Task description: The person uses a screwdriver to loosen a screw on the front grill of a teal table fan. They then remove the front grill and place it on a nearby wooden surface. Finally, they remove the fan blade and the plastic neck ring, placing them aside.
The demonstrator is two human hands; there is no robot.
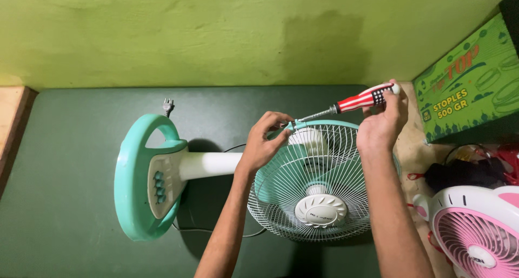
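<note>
A teal and white fan lies on its side on a dark green table. Its round base is at the left and its white wire grille faces me. My left hand pinches the teal rim at the top of the grille. My right hand grips a screwdriver with a red and white striped handle. The screwdriver's metal tip meets the rim just beside my left fingers.
The fan's plug and black cord lie behind the base. A pink and white fan sits at the lower right. A green printed carton stands at the right, against the green wall. Dark and red items lie below it.
</note>
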